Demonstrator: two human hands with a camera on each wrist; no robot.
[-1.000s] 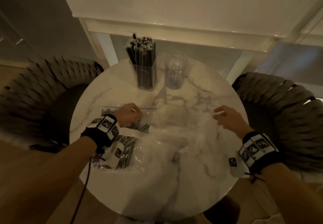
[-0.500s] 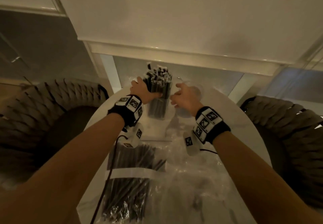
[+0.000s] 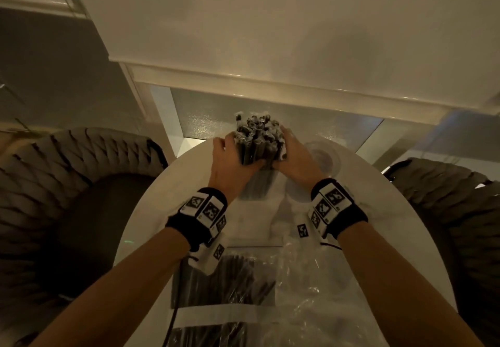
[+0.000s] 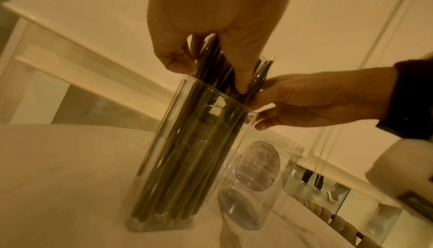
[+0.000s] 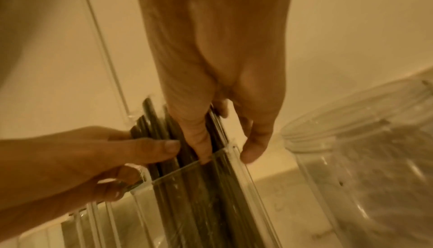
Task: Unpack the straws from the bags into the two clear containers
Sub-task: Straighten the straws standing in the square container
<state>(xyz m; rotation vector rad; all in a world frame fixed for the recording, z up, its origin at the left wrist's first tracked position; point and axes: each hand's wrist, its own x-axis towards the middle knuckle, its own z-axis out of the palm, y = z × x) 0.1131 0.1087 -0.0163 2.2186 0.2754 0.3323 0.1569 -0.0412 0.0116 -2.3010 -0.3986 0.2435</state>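
A square clear container [image 3: 256, 187] [image 4: 187, 159] [image 5: 211, 196] stands at the far side of the round marble table, packed with black wrapped straws [image 3: 257, 133] [image 4: 211, 122] that stick out above its rim. My left hand [image 3: 232, 157] [image 4: 206, 74] grips the bundle from the left just above the rim. My right hand [image 3: 292, 154] [image 5: 227, 152] grips it from the right, thumb on the straws, fingers by the container's corner. An empty round clear jar [image 3: 322, 157] [image 4: 257, 178] [image 5: 363, 159] stands just to the right.
A clear bag of black straws [image 3: 221, 279] with a white band lies near me, under my left forearm. Crumpled empty plastic [image 3: 311, 292] lies beside it. Dark woven chairs stand left [image 3: 67, 184] and right [image 3: 446, 198] of the table [image 3: 151, 211].
Both hands left the bags near me and reached to the far container. They have now closed in around the straw bundle from both sides.
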